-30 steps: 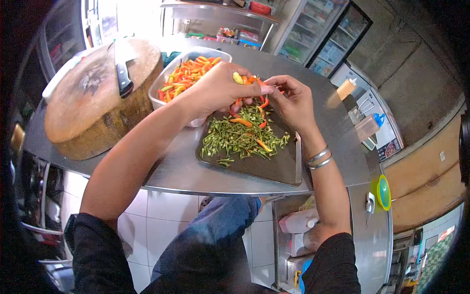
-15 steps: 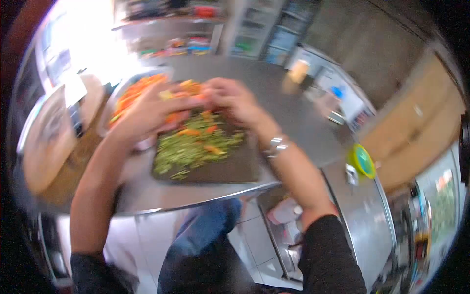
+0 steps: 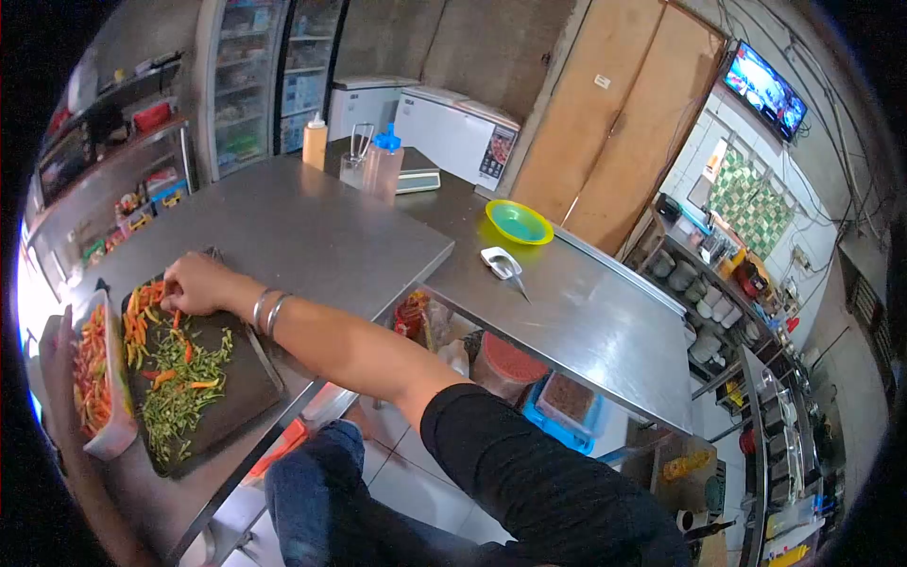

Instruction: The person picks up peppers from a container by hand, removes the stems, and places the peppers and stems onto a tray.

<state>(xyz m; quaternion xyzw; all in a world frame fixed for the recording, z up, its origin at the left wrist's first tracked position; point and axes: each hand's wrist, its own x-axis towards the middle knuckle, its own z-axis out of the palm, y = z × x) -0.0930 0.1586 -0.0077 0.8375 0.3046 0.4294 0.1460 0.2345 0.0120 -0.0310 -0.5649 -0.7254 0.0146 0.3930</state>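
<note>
My right hand point(image 3: 200, 283), with two silver bangles on its wrist, is closed over the top of a dark cutting board point(image 3: 248, 386). Its fingertips are bent down among orange strips point(image 3: 144, 304); what they hold is hidden. Shredded green pieces point(image 3: 178, 402) lie over the board, with a few orange pieces on top. Left of the board stands a clear container point(image 3: 115, 437) full of orange and red strips. My left forearm runs up the dim left edge beside this container, and the fingers of my left hand cannot be made out.
Squeeze bottles point(image 3: 383, 168) and a scale point(image 3: 419, 180) stand at the back of the metal counter. A yellow-green bowl point(image 3: 520, 222) and a small white dish point(image 3: 499, 263) with a spoon are on the adjoining counter. Tubs point(image 3: 567, 395) sit below.
The view has swung to the right. My hands, together over the board before, are now apart; my left has moved to the container's far side, my right stays at the board's upper part.
</note>
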